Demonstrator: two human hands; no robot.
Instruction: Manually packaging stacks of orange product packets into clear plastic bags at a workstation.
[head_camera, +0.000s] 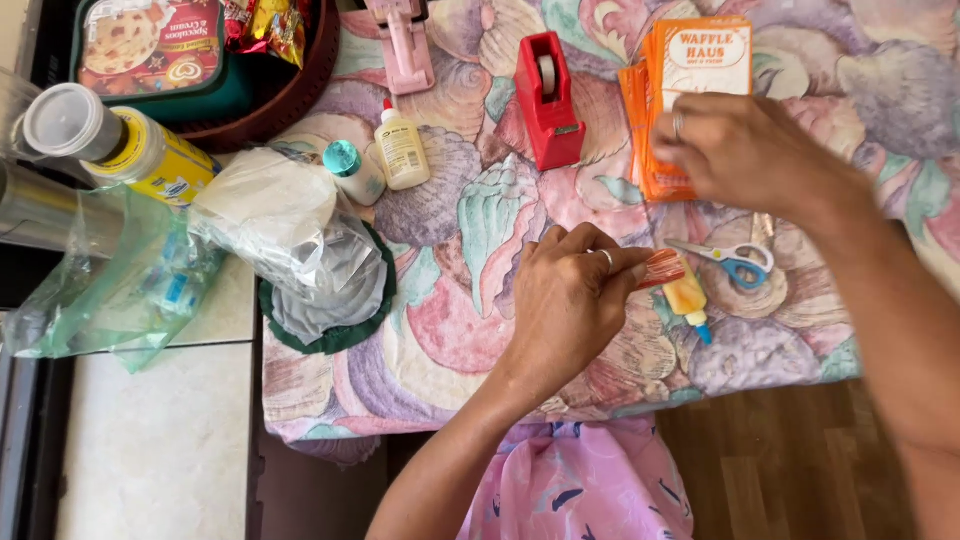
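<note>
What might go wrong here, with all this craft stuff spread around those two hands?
The right hand presses a stack of orange cards that is already fanned, so it may slide apart. Blue-handled scissors lie just under that wrist and could snag it. The left hand pinches a small orange piece above a little glue bottle, which might get knocked over.

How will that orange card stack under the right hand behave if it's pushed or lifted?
The orange cards look thin and flat, so each would likely flex and feel light. They lie fanned, edges offset, so a push would probably slide them apart on the quilted cloth rather than move them as one. The right hand rests on them; lifting the whole stack probably needs a pinch across it.
</note>
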